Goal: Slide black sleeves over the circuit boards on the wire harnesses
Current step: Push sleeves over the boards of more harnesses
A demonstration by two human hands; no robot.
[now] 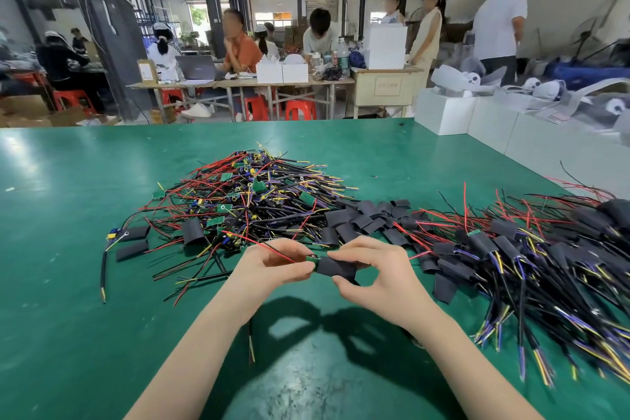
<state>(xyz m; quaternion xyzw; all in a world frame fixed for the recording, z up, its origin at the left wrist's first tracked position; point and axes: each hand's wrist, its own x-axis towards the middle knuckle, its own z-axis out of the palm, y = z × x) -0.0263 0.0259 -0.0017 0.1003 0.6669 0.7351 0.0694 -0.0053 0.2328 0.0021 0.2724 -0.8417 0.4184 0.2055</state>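
Note:
Above the green table (85,283), my left hand (272,264) pinches a small green circuit board (311,259) with red wires trailing left. My right hand (371,269) pinches a flat black sleeve (335,268) whose open end covers most of the board. A heap of bare wire harnesses with green boards (252,201) lies behind my hands. Loose black sleeves (361,218) lie in a heap to its right. Sleeved harnesses (511,259) are piled at the right.
Two stray sleeves (133,242) lie at the left of the heap. White boxes (477,123) line the table's far right edge. Beyond the table, people sit and stand at workbenches with red stools.

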